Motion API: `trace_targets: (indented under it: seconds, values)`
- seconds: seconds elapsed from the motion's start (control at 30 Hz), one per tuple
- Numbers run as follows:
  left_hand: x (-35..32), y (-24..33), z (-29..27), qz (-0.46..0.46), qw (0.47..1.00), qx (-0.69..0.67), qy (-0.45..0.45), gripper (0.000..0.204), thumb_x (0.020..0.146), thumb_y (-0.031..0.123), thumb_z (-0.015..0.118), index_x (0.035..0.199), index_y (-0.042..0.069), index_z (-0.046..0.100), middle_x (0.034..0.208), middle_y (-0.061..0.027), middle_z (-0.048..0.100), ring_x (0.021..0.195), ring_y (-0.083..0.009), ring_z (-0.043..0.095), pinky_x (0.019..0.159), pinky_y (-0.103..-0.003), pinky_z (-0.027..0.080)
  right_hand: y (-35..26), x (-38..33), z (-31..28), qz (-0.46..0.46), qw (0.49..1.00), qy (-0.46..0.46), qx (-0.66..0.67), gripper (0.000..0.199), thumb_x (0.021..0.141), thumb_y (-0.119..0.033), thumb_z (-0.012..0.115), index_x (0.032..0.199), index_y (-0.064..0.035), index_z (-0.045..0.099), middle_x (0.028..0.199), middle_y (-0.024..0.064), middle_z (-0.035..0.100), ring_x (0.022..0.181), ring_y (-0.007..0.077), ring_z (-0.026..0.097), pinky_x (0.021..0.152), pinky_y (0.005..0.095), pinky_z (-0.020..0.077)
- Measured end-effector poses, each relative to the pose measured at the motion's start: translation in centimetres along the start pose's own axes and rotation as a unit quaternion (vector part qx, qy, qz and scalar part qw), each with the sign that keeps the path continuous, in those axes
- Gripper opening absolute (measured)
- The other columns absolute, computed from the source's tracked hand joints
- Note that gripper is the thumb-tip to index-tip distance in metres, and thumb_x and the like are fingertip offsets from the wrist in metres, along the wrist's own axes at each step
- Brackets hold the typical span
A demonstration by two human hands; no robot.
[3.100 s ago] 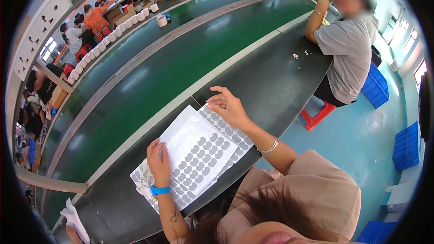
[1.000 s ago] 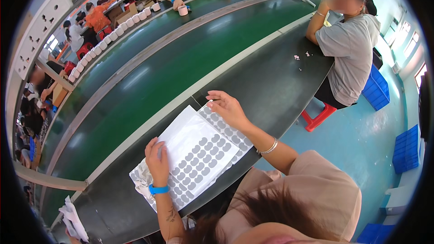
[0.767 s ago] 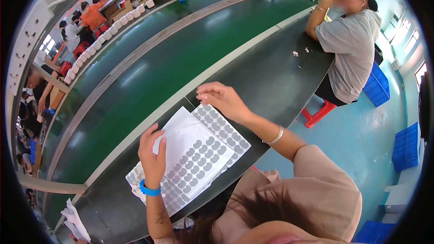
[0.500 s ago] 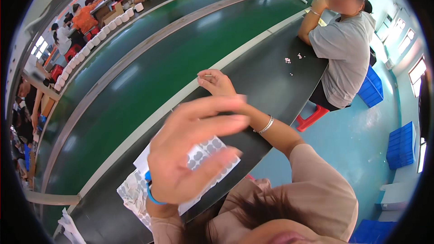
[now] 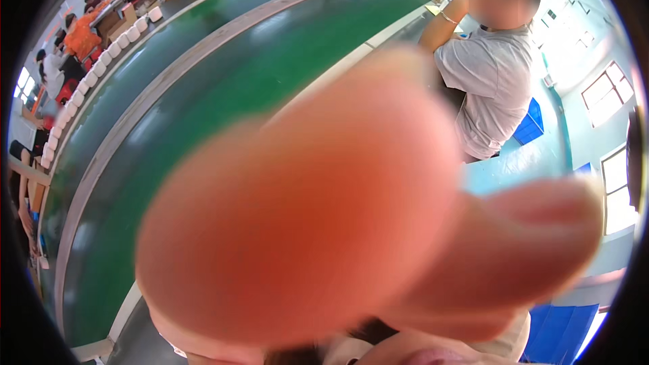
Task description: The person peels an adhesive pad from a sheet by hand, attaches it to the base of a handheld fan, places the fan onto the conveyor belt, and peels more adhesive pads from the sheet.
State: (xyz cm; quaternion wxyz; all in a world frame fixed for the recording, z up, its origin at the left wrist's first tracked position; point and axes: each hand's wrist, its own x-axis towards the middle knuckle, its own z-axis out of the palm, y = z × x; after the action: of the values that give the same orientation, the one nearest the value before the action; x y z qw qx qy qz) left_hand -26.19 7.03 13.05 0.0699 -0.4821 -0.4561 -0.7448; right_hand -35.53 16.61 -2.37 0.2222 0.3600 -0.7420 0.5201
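My left hand (image 5: 304, 209) is very close to the camera and fills the middle of the view as a large, blurred, reddish shape. A thick finger or thumb shape (image 5: 541, 243) sticks out toward the right. Blur and closeness hide how the fingers are set and whether they hold anything. My right hand is not visible. The sheet of grey round stickers and most of the dark worktable (image 5: 138, 338) are hidden behind the raised hand.
A green conveyor belt (image 5: 270, 61) curves past on the left, with a row of white cups (image 5: 88, 81) along its far side. A co-worker in a grey shirt (image 5: 487, 81) sits at the upper right. Blue crates (image 5: 561, 331) stand on the floor.
My left hand has come up from above the table right to the camera, now covering my right hand, the sticker sheet and the table. The view has shifted slightly.
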Motion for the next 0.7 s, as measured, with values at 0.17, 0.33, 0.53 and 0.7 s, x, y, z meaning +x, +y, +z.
trace_targets:
  seconds: [0.17, 0.33, 0.53, 0.7]
  values:
    - [-0.6, -0.9, -1.4, -0.009, 0.999, -0.019, 0.028, 0.081, 0.082, 0.011, 0.066, 0.144, 0.002, 0.014, 0.129, -0.0241, 0.040, 0.103, -0.0373, 0.055, 0.087, -0.043, 0.048, -0.1, 0.0, 0.1, 0.006, 1.000, -0.009, 0.027, 0.029, 0.086, -0.006, 0.061, 0.114, -0.0049, 0.054, 0.118, 0.0133, 0.053, 0.089, 0.0303, 0.062, 0.073, 0.0357, 0.0535]
    - [-1.8, -1.0, -2.5, -0.017, 0.998, -0.031, 0.059, 0.081, 0.083, 0.010, 0.065, 0.144, 0.003, 0.012, 0.132, -0.0220, 0.036, 0.106, -0.0369, 0.053, 0.089, -0.044, 0.047, 0.0, -0.4, 0.2, 0.005, 1.000, -0.021, 0.020, 0.029, 0.085, -0.004, 0.062, 0.113, -0.0043, 0.055, 0.118, 0.0135, 0.053, 0.088, 0.0305, 0.061, 0.073, 0.0345, 0.0532]
    - [-2.3, -1.0, -3.3, -0.012, 0.995, -0.052, 0.085, 0.081, 0.084, 0.010, 0.063, 0.145, 0.004, 0.009, 0.135, -0.0195, 0.031, 0.109, -0.0364, 0.050, 0.091, -0.045, 0.044, -0.7, -0.2, 0.6, 0.040, 0.998, -0.026, 0.051, 0.030, 0.082, -0.001, 0.064, 0.110, -0.0015, 0.056, 0.117, 0.0147, 0.053, 0.085, 0.0263, 0.062, 0.072, 0.0325, 0.0528]
    - [-2.3, -0.7, -4.7, 0.010, 0.993, -0.056, 0.100, 0.081, 0.085, 0.009, 0.061, 0.145, 0.005, 0.007, 0.138, -0.0175, 0.027, 0.113, -0.0360, 0.047, 0.093, -0.046, 0.043, -0.8, 0.2, 0.4, 0.022, 0.999, -0.033, 0.032, 0.030, 0.082, 0.000, 0.064, 0.110, -0.0011, 0.056, 0.118, 0.0150, 0.052, 0.086, 0.0266, 0.061, 0.071, 0.0326, 0.0526]
